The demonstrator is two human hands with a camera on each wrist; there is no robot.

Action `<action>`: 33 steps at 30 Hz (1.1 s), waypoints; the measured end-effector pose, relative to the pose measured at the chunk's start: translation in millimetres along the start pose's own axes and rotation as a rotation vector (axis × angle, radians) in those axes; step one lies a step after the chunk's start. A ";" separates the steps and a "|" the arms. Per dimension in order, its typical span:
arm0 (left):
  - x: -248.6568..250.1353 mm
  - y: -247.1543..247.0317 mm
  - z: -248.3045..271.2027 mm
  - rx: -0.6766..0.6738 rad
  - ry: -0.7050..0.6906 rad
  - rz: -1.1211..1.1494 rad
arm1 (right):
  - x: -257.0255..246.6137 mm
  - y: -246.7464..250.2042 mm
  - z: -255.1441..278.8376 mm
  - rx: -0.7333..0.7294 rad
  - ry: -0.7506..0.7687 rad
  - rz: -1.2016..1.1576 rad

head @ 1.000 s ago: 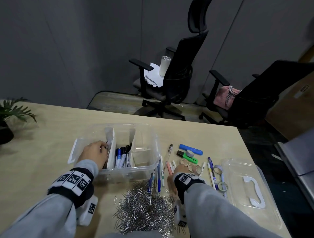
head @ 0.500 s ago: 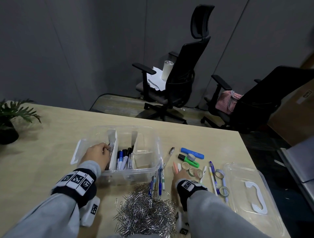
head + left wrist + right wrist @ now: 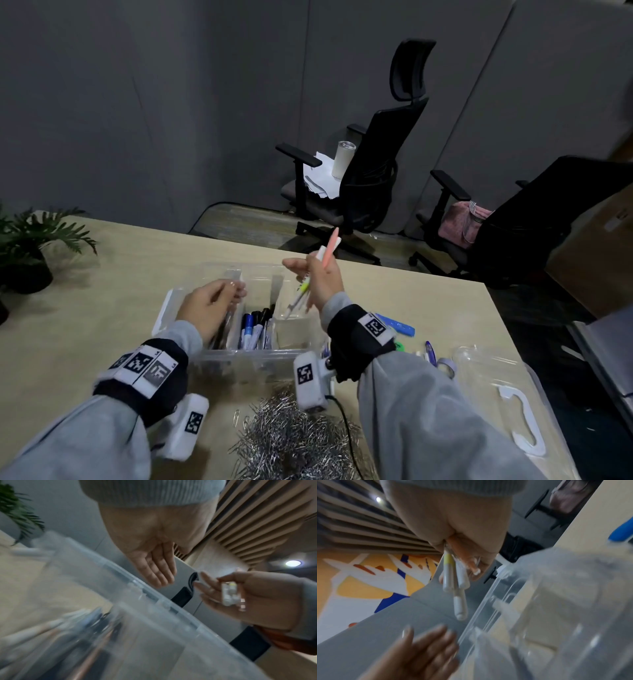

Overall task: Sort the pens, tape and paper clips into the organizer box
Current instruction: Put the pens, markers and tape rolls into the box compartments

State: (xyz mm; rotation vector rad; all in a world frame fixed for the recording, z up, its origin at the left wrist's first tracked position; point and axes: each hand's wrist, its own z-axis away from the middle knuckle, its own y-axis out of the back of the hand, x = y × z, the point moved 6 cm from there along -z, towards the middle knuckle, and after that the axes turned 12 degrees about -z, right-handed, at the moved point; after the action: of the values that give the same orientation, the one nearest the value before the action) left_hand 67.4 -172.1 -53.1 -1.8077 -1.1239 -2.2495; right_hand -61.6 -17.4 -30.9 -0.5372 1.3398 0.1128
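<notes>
A small bundle of pens (image 3: pixel 310 287) is gripped in the right hand (image 3: pixel 322 281), fingers curled round it, above the organizer box (image 3: pixel 239 356), tips angled down, probably for dropping in; the left hand (image 3: pixel 209 306) is held flat and empty over the box's 9 o'clock compartment, seemingly to steady it or receive the pens; markers (image 3: pixel 255 327) are already stood in the middle compartment; the paper clips (image 3: pixel 291 438) are heaped at 6 o'clock of the box, and tape rolls (image 3: pixel 447 365) are left on the table (image 3: pixel 102 274) at 3 o'clock
</notes>
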 end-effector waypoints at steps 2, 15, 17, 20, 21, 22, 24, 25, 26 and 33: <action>16.6 -7.0 3.0 -0.132 -0.042 0.063 | 11.6 -29.1 5.6 -0.108 -0.020 0.009; 17.8 -14.1 18.4 -0.404 0.060 0.271 | 40.6 -93.6 26.8 -0.285 -0.221 0.236; 18.8 -13.1 19.2 -0.379 0.065 0.177 | 39.6 -92.2 28.6 -0.299 -0.211 0.281; 7.5 -1.9 6.3 -0.239 0.107 -0.033 | 33.9 -80.7 27.6 -0.280 -0.163 0.387; -2.8 4.0 -1.2 -0.166 0.137 -0.139 | 31.4 -74.2 25.8 -0.255 -0.137 0.388; -14.2 10.9 -8.2 -0.091 0.189 -0.249 | 27.1 -65.4 23.3 -0.205 -0.108 0.372; -37.7 21.3 -16.0 0.015 0.322 -0.351 | 17.6 -39.1 13.3 -0.029 -0.029 0.333; -47.9 22.4 -18.6 0.025 0.368 -0.385 | 12.7 -22.6 7.9 0.088 0.020 0.326; -54.0 20.7 -19.7 0.008 0.386 -0.431 | 8.3 -5.6 2.8 0.194 0.062 0.326; -55.5 2.5 -13.4 -0.052 0.380 -0.652 | 18.7 94.4 -11.1 0.534 0.038 0.442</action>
State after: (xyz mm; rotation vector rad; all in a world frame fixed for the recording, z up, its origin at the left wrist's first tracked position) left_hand 75.0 -203.1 -100.6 -1.0253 -1.7519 -2.8002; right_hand -102.7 56.1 -78.7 0.2122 1.4379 0.1005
